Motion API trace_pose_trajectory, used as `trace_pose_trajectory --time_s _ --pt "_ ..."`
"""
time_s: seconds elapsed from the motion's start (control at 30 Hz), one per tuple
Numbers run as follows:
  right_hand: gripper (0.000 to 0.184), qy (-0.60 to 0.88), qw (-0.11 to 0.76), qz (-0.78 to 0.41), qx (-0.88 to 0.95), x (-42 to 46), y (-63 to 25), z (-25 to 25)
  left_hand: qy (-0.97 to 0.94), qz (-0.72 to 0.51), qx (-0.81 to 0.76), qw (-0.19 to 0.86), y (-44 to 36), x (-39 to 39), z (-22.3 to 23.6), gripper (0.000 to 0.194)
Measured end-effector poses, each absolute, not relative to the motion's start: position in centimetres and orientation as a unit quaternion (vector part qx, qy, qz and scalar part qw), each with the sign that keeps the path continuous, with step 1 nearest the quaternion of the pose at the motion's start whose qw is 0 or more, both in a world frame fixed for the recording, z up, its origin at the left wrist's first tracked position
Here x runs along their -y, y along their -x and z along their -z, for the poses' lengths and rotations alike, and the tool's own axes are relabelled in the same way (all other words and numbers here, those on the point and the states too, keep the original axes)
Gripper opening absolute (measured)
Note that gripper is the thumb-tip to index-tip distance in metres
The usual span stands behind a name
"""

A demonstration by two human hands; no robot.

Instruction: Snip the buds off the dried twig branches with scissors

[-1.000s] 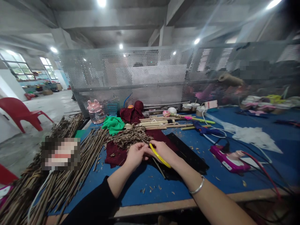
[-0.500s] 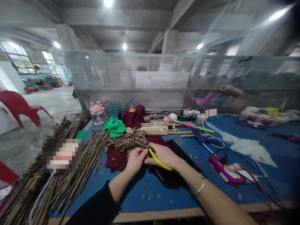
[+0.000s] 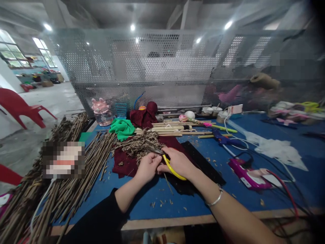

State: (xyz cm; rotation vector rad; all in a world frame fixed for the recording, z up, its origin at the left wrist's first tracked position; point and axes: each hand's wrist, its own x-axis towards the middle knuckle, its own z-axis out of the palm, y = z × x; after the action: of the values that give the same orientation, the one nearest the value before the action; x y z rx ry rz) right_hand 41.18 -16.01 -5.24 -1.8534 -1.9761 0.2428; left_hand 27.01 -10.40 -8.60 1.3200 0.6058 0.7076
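Note:
Yellow-handled scissors are gripped in my right hand, their dark blades pointing up and left over a heap of dried plant sprigs. My left hand is closed in a pinch right beside the blades, around a thin dried stem whose lower end sticks out below the fingers. The two hands nearly touch. Under the sprigs lies a dark red cloth, and a black cloth spreads out beneath my right hand.
Long dried stalks cover the table's left side. A green cloth, a pink-lidded jar and pale sticks lie farther back. To the right are a blue glue gun, a purple power strip and trailing cables. A perforated screen stands behind.
The view has tilted downward, so everything sits higher in the picture. Both hands keep about the same place over the cloth, and the scissor blades show more clearly.

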Motion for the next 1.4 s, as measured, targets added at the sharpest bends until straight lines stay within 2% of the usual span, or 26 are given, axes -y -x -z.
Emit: trace_pose_trajectory --time_s 0.33,0.5,0.77,0.97,1.17,1.4 --pt "0.045 0.696 0.199 -0.14 0.676 15.8 -41.3 5.8 -0.592 -0.291 -0.322 0.679 -26.8 10.3 8.5 0.034" --pt "0.041 0.702 0.193 -0.126 0.674 15.8 -41.0 5.7 -0.584 -0.299 -0.329 0.679 -26.7 10.1 8.4 0.034" --pt "0.061 0.673 0.197 -0.071 0.709 15.9 -40.5 5.7 -0.613 -0.338 -0.32 0.638 -26.5 10.1 8.3 0.031" --pt "0.069 0.667 0.211 -0.059 0.712 15.7 -40.6 6.5 -0.631 -0.345 -0.327 0.614 -26.6 10.3 8.2 0.028" --pt "0.054 0.697 0.197 -0.088 0.684 15.8 -40.3 6.3 -0.635 -0.35 -0.34 0.599 -26.4 10.1 8.3 0.029" --pt "0.048 0.707 0.211 -0.122 0.664 15.8 -40.8 6.1 -0.628 -0.335 -0.345 0.612 -26.4 10.1 7.9 0.033"
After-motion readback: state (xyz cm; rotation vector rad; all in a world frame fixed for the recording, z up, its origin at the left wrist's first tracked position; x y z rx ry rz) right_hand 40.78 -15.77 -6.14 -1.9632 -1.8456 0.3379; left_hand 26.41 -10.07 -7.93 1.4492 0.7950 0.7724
